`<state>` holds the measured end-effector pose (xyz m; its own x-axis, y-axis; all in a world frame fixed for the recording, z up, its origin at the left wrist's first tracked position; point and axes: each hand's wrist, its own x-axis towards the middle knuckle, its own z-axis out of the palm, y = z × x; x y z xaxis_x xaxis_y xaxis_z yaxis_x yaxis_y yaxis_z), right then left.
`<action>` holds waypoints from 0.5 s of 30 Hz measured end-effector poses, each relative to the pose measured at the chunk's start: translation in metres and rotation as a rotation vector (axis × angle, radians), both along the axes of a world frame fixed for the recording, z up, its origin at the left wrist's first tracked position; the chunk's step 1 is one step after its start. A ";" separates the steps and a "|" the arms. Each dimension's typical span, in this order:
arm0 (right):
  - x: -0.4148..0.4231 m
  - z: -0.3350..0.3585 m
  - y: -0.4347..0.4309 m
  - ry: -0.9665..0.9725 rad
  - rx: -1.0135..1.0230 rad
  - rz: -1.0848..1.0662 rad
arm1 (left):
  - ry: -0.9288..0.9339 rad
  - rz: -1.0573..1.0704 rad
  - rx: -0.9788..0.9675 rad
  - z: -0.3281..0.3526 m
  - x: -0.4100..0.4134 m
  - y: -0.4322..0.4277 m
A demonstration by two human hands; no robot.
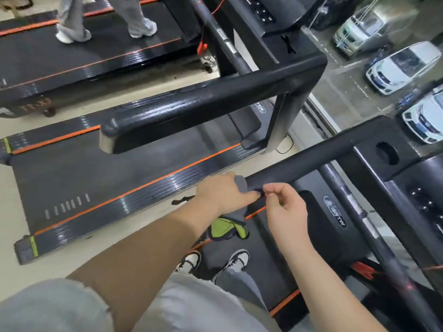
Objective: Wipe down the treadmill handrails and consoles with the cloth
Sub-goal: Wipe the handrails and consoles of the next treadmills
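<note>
I stand on a treadmill whose black left handrail [311, 161] runs from my hands up to the console [426, 204] at the right. My left hand [223, 192] grips the near end of this handrail with the grey and green cloth [227, 227] wrapped under its fingers. The cloth's loose end hangs below the rail. My right hand [285, 207] is just right of the left hand, its thumb and forefinger pinching the cloth's edge against the rail.
A second treadmill stands to the left, its handrail [203, 104] close and parallel to mine. A person [72, 20] walks on a third treadmill further left. A window [395, 68] over parked cars is ahead. A red safety cord [364, 269] hangs by the console.
</note>
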<state>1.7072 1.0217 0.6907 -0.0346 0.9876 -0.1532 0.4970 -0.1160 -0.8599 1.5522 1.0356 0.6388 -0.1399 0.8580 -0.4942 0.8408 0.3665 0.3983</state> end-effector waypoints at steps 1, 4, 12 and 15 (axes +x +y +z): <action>-0.001 -0.002 0.004 -0.045 0.040 0.037 | 0.020 -0.006 0.023 0.000 -0.001 -0.006; -0.009 -0.012 0.013 -0.236 0.243 0.211 | 0.111 -0.089 0.204 0.002 -0.019 -0.057; -0.030 -0.023 0.024 -0.718 0.281 0.917 | 0.036 -0.124 0.496 -0.054 -0.088 -0.186; -0.031 -0.017 0.028 -0.840 0.196 0.974 | 0.069 -0.120 0.557 -0.042 -0.078 -0.161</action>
